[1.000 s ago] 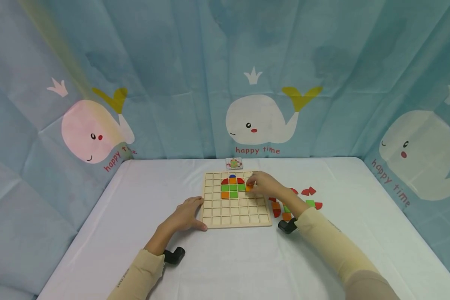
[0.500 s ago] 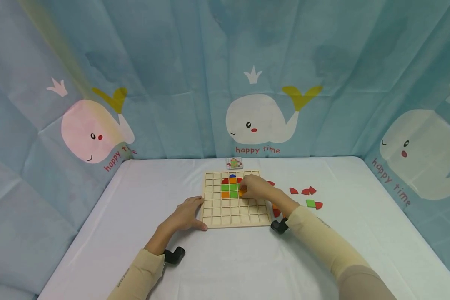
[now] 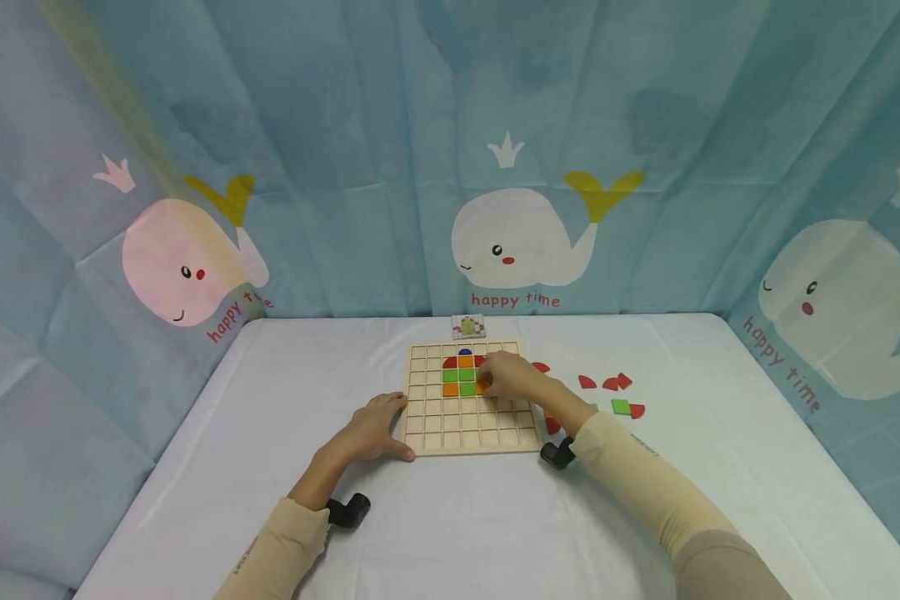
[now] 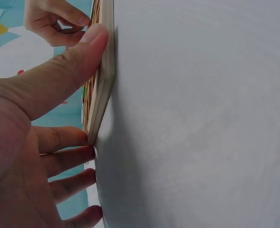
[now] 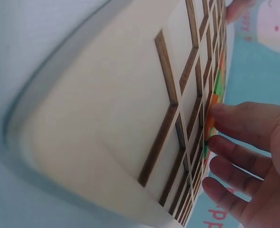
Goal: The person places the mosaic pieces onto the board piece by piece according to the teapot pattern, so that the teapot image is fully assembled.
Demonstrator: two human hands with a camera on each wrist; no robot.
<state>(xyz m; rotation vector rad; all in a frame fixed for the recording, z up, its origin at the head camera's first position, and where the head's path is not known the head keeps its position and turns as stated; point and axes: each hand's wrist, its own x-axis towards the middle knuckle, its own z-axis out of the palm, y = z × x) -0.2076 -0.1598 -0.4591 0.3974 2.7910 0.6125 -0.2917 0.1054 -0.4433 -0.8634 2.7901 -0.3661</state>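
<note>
A square wooden grid board [image 3: 435, 425] lies on the white table. Tiles in its cells include a blue piece [image 3: 465, 352], a red piece [image 3: 450, 363], green squares [image 3: 467, 376] and an orange square [image 3: 450, 390]. My right hand [image 3: 512, 375] pinches another orange square tile [image 5: 211, 114] between thumb and finger, low at a cell right of the lowest green square; the hand partly covers it in the head view. My left hand [image 3: 373, 429] rests against the board's left side, its fingers extended along that edge and the thumb [image 4: 94, 35] against the front edge.
Loose red tiles [image 3: 587, 382] and a green square [image 3: 622, 407] are scattered right of the board; some hide behind my right forearm. A small patterned card [image 3: 468, 326] lies beyond the far edge. Whale-printed curtains [image 3: 330, 167] enclose the table's back and sides.
My right hand has carried the orange tile leftward and slightly nearer, down to the row's end beside the green square. It has barely moved in the last half second. The left hand stays put.
</note>
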